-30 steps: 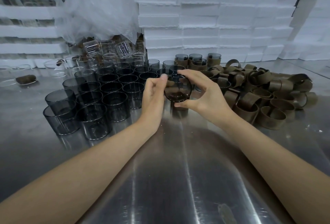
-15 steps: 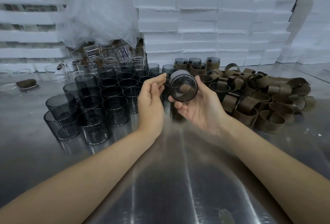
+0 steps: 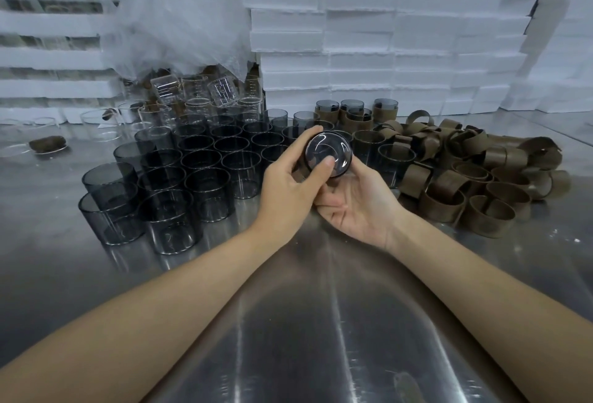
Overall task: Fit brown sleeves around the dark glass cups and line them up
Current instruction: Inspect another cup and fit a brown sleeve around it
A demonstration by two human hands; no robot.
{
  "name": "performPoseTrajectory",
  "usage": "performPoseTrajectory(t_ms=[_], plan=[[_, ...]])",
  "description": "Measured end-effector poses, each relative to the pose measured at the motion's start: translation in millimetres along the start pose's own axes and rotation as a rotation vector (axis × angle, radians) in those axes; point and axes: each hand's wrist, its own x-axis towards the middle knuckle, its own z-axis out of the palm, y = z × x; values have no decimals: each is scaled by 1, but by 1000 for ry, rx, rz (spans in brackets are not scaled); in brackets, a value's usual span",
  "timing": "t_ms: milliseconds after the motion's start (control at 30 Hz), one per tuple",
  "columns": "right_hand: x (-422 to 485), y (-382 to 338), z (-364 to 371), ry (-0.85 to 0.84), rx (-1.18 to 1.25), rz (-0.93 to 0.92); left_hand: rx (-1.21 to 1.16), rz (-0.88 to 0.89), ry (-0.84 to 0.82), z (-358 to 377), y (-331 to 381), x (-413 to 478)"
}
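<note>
Left hand (image 3: 288,184): curled round the dark cup (image 3: 327,154), thumb pressed on its base.
Right hand (image 3: 359,203): palm turned up, cup held from below.

No text can be read; printed marks on the clear beakers (image 3: 223,92) are blurred.

white foam blocks (image 3: 385,36) stacked behind the steel table (image 3: 321,338), crumpled plastic wrap (image 3: 179,17).
</note>
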Motion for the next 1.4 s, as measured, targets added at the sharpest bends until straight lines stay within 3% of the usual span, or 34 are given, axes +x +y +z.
performPoseTrajectory(t_ms=[467,600,767,1167,1400], plan=[[1,2,-3,71,-98,51,-65,-96,225,1,6,4],[1,0,-4,53,23,84,-72,-140,187,1,7,3],[0,2,-5,-4,49,65,-14,-105,9,1,5,0],[3,3,-6,3,-33,105,99,-14,141,4,9,4],[3,4,-8,-3,-57,106,30,-69,225,3,7,6]])
